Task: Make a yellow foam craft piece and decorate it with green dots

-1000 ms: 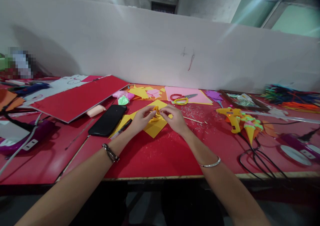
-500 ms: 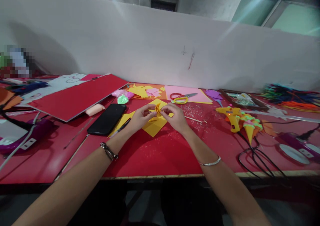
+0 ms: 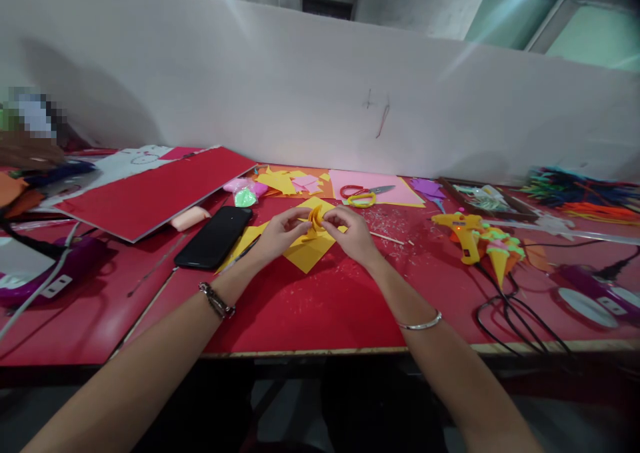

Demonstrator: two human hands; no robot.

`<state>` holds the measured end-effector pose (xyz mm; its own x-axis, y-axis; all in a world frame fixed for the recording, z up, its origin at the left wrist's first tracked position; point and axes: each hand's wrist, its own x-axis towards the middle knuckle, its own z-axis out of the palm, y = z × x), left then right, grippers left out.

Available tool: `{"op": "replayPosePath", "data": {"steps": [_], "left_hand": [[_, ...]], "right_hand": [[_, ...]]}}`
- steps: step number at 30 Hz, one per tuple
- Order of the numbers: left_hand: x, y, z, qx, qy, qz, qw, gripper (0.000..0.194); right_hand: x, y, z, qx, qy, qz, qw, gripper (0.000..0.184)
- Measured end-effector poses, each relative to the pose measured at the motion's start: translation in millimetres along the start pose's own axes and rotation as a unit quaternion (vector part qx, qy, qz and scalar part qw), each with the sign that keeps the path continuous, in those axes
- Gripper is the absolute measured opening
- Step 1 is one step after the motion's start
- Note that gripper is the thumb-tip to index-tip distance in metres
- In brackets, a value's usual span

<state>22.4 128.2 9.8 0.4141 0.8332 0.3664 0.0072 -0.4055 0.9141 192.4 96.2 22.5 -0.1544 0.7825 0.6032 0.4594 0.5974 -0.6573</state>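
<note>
Looks from the head, forward and down along both forearms (image 3: 150, 359), from above and behind the left hand (image 3: 277, 236) and right hand (image 3: 353, 234). Sets both near mid-frame; takes in tabletop (image 3: 310, 319) on either side of them and partition (image 3: 250, 86) beyond.

1. The left hand (image 3: 283, 234) and right hand (image 3: 353, 237) meet over the red tabletop (image 3: 320, 319) — both pinching a curled yellow paper (image 3: 316, 217) between fingertips.
2. Below them lies a flat yellow sheet (image 3: 307, 259), corner toward the wearer.
3. A black phone (image 3: 215, 238) lies left of the hands, near a tilted red board (image 3: 160, 193).
4. Scissors (image 3: 371, 192) rest on a pink sheet (image 3: 345, 177) beyond the hands.
5. To the right — a yellow glue gun (image 3: 469, 245), its indicator glowing, beside colourful paper cones (image 3: 498, 266).
</note>
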Motion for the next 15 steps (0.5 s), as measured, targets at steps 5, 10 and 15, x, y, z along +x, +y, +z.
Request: {"op": "replayPosePath", "data": {"steps": [5, 10, 15], "left_hand": [[-0.1, -0.5, -3.7, -0.012, -0.016, 0.001, 1.000, 0.038], [-0.5, -0.2, -1.0, -0.002, -0.006, -0.003, 1.000, 0.039], [-0.1, -1.8, 1.2, -0.006, -0.003, -0.001, 1.000, 0.037]], "right_hand": [[-0.2, 2.1, -0.2, 0.036, 0.000, 0.003, 0.999, 0.005], [0.1, 2.1, 0.7, 0.014, -0.015, -0.014, 1.000, 0.006], [0.0, 3.7, 2.2, 0.025, -0.014, -0.016, 0.999, 0.005]]}}
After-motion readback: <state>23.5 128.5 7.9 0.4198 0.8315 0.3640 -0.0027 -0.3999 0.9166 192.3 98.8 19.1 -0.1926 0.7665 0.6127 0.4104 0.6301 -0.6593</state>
